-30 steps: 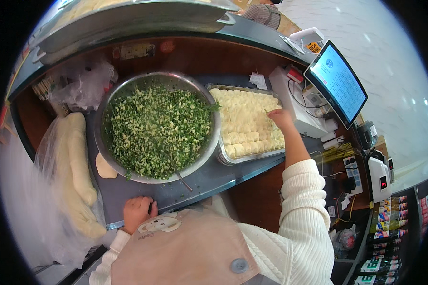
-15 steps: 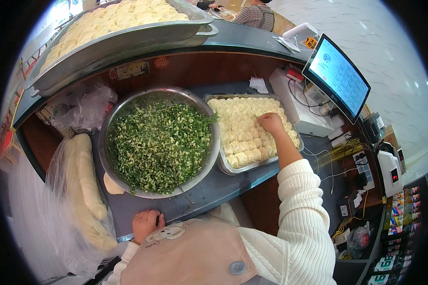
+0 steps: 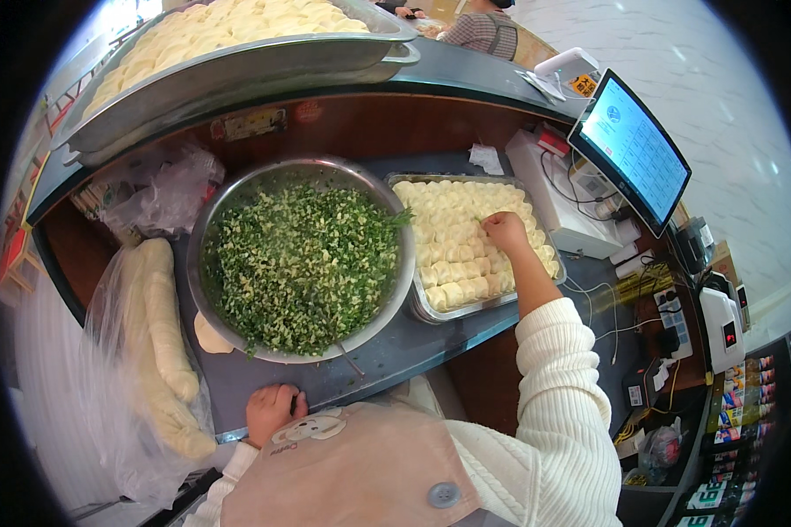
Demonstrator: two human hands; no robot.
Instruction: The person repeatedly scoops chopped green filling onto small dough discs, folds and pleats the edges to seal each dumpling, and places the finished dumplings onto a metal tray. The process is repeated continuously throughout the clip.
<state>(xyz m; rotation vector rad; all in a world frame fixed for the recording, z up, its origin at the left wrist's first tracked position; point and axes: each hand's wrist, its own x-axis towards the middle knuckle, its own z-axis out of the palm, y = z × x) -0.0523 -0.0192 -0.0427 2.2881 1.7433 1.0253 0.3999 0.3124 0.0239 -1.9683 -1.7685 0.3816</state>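
My right hand [image 3: 506, 232] reaches over a metal tray [image 3: 561, 274] packed with rows of pale dumplings [image 3: 455, 246]. Its thumb and fingers pinch together just above the dumplings, and whatever sits between the tips is too small to make out. Near the counter's front edge rests my left hand [image 3: 274, 413], its fingers curled in; their inner side is hidden. Between the hands stands a big steel bowl [image 3: 406, 290] heaped with chopped green and pale yellow filling [image 3: 303, 263]. A thin handle [image 3: 351, 362] pokes out at its near rim. A flat dough round [image 3: 209, 335] lies partly under the bowl.
Long dough rolls [image 3: 163, 325] lie in clear plastic at left. A large tray of dumplings [image 3: 228, 44] stands on the raised ledge. At right are a touch screen [image 3: 631, 149], a white box [image 3: 554, 202] and loose cables [image 3: 615, 325]. A person [image 3: 482, 33] sits beyond the ledge.
The whole view has shifted slightly. My right hand stays pinched over the same part of the dumpling tray, and my left hand remains curled at the counter edge.
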